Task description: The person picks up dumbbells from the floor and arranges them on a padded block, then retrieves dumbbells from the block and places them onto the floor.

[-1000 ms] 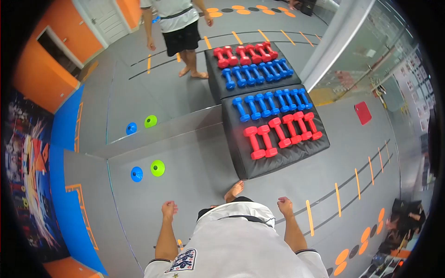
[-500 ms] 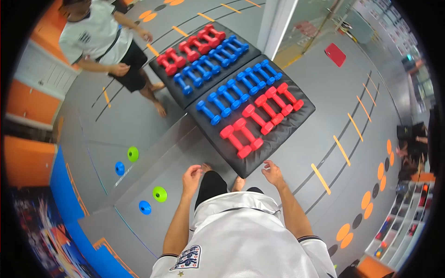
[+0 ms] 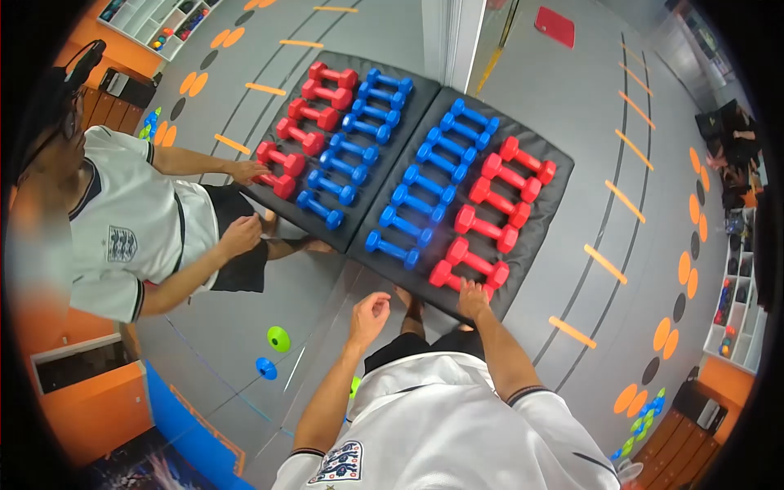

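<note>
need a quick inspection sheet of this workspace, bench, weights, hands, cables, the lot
Surface: black padded bench, bare padding visible between the rows
Job's things: a row of blue dumbbells beside a row of red dumbbells, all lying on the bench
Clutter: green disc on the floor, mostly hidden behind the left arm; red mat farther off
Hands: right hand at the nearest red dumbbell, grip unclear; left hand loosely curled, nothing visible in it
Cables: nothing seen
Surroundings: mirror reflecting bench and wearer; orange floor strips; white shelving

the right hand [image 3: 474, 300] is at the nearest red dumbbell [image 3: 444, 276].
</note>
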Available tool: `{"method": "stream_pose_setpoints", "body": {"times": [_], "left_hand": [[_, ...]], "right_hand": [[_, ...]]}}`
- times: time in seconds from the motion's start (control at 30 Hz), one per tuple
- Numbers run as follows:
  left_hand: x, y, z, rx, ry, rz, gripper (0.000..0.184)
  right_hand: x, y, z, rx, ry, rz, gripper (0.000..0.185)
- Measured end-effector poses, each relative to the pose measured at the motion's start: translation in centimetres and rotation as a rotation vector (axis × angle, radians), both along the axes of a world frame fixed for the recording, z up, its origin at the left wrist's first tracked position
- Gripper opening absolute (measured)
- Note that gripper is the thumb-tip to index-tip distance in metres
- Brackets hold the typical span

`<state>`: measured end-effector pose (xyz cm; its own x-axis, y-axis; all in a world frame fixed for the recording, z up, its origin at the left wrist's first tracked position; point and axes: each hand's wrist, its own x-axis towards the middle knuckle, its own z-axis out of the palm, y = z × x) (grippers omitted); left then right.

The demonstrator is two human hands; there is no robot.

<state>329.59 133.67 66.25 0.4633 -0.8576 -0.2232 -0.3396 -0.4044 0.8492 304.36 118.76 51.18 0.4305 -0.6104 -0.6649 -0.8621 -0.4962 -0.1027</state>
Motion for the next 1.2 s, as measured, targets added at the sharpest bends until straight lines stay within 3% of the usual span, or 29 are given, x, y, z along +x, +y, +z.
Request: {"method": "stream_pose_setpoints", "body": {"times": [0.1,0.2,0.43,0.6,0.7,0.8,1.0,1.2], "left_hand": [[2.9,-0.7,0.3,0.048,-0.042,-0.075,0.019],[5.0,-1.7,-0.7,0.103,-0.061,-0.164,0.020],[7.6,-6.4,-5.3,0.161,-0.265,-0.527,0.033],[8.5,-12.4,-12.0,0.162,-0.549,-0.817,0.045],[8.9,-14.6,-15.9,0.072,-0.703,-0.907,0.049],[9.3,-15.6,-19.0,0.229,-0.655,-1.094,0.055],[7.6,-16.9,-20.9,0.396,-0.776,-1.200,0.027],[6.9,-15.8,-20.2,0.337,-0.748,-1.067,0.022]], "right_hand": [[2.0,-0.6,-2.5,0.039,0.024,-0.045,0.060],[3.8,-1.9,-3.0,0.197,0.110,-0.121,0.052],[3.9,-0.1,-6.4,-0.059,0.044,-0.111,0.033],[4.4,0.0,-6.6,-0.073,0.087,-0.138,0.026],[4.6,-0.3,-5.7,-0.041,0.049,-0.169,0.033],[4.8,-0.2,-6.0,-0.060,0.068,-0.163,0.028],[4.8,-0.3,-6.0,-0.032,0.081,-0.186,0.027],[4.7,0.3,-6.6,-0.098,0.073,-0.196,0.020]]}}
